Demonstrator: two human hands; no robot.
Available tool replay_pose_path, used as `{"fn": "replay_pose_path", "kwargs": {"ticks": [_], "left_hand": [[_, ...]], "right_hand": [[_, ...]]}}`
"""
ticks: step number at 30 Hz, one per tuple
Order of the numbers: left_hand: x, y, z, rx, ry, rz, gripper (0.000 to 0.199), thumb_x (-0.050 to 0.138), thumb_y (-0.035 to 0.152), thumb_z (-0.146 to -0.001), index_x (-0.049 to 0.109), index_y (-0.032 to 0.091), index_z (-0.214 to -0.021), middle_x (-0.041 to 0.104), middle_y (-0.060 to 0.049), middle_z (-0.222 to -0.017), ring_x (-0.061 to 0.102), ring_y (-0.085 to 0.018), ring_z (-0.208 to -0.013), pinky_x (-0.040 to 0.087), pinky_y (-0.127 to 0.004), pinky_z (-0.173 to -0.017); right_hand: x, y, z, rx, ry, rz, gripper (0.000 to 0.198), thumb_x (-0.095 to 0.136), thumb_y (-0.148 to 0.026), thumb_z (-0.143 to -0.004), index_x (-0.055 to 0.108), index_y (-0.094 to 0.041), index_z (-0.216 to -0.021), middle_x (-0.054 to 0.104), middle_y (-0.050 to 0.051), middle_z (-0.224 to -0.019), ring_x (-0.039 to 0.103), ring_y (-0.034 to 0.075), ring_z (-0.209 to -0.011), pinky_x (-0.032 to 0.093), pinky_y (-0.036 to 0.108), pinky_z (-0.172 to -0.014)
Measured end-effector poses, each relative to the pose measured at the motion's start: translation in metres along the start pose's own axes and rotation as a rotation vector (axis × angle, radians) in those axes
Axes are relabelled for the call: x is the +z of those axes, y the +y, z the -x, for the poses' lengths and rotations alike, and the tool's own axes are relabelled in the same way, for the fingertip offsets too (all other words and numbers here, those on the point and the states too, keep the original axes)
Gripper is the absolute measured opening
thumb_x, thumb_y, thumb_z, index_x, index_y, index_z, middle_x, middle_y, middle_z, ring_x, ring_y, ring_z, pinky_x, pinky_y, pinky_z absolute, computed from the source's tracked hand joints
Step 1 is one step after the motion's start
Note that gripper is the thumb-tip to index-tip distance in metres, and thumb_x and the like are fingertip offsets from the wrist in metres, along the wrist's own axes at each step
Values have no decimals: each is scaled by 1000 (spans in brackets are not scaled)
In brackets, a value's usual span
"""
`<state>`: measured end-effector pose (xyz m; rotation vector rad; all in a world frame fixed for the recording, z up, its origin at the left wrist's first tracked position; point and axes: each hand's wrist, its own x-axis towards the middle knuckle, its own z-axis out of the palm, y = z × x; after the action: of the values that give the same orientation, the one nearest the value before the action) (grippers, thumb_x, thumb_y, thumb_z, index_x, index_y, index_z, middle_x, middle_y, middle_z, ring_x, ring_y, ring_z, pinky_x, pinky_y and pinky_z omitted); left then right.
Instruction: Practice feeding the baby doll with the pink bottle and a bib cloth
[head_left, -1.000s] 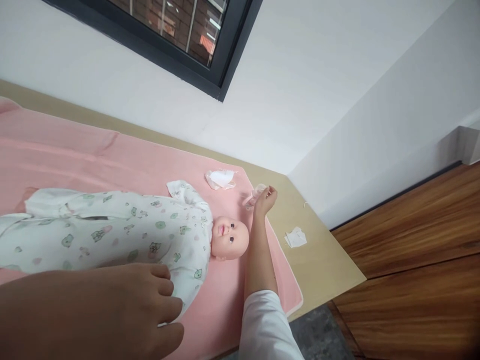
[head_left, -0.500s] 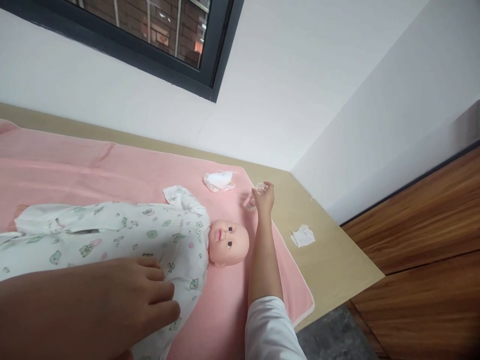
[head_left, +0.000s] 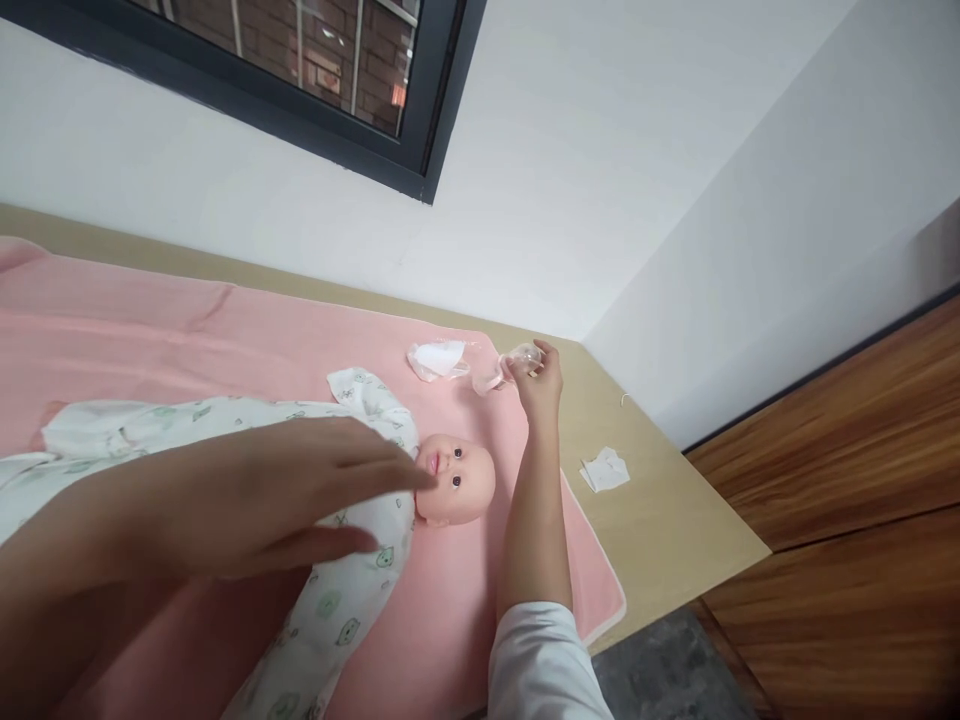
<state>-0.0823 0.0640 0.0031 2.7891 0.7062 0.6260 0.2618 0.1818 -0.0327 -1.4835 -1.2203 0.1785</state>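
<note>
A bald baby doll (head_left: 469, 492) lies on its back in a white printed bodysuit (head_left: 360, 590), on a pink mat (head_left: 442, 590). My left hand (head_left: 285, 490) hovers over the doll's chest, fingers stretched out, holding nothing. Its fingertips reach in front of the doll's chin in the view. Beyond the doll's head, my right hand (head_left: 541, 385) grips a clear, rounded plastic thing with a pink part (head_left: 525, 358), perhaps a small bottle; its exact kind does not show. Left of that lies a clear plastic bag with something white in it (head_left: 437, 360).
A folded white tissue (head_left: 604, 469) lies on the wooden tabletop (head_left: 667, 530), right of the mat. Behind the table is a white wall (head_left: 525, 200) with a dark-framed window (head_left: 420, 170). Wooden panels (head_left: 847, 440) stand at the right.
My left hand has moved right and up, its curled fingers straightening. My right hand has shifted slightly up and right with the clear plastic thing, which now shows more fully.
</note>
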Motion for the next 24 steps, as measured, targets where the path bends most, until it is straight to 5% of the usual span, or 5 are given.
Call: {"fn": "replay_pose_path", "kwargs": {"ticks": [5, 10, 14, 20, 24], "left_hand": [[-8, -29, -17, -84, 66, -56, 54, 47, 38, -98, 37, 33, -151, 54, -1, -146, 56, -25, -127, 45, -34, -104], [-5, -46, -29, -227, 192, -5, 62, 49, 41, -97, 28, 31, -155, 49, -4, -150, 55, -25, -128, 47, -35, -102], [-5, -47, -32, -250, 163, 50, 82, 55, 52, -93, 11, 33, -160, 51, -6, -147, 57, -27, -124, 50, -34, -95], [-8, -46, -33, -267, 136, 68, 92, 55, 59, -90, 4, 31, -161, 60, -8, -137, 60, -28, -118, 48, -36, -94], [-12, -42, -35, -294, 117, 125, 97, 58, 48, -89, -4, 32, -161, 60, -7, -135, 62, -27, -114, 48, -34, -90]], "right_hand": [[7, -48, 25, -172, -209, -191, 62, 72, -38, -73, 52, -24, -130, 60, 10, -131, 64, 20, -108, 56, 37, -93], [13, -95, 61, -355, -476, -232, 59, 72, -40, -80, 53, -28, -134, 58, 8, -136, 59, 22, -122, 54, 40, -101], [16, -114, 81, -481, -667, -215, 57, 71, -41, -83, 53, -31, -136, 57, 7, -139, 57, 23, -127, 52, 42, -104], [18, -125, 96, -528, -664, -181, 52, 69, -37, -87, 53, -34, -136, 59, 6, -134, 57, 23, -125, 52, 45, -105], [19, -131, 105, -518, -636, -203, 53, 71, -39, -85, 53, -34, -134, 59, 6, -133, 55, 23, -127, 53, 44, -103]]}}
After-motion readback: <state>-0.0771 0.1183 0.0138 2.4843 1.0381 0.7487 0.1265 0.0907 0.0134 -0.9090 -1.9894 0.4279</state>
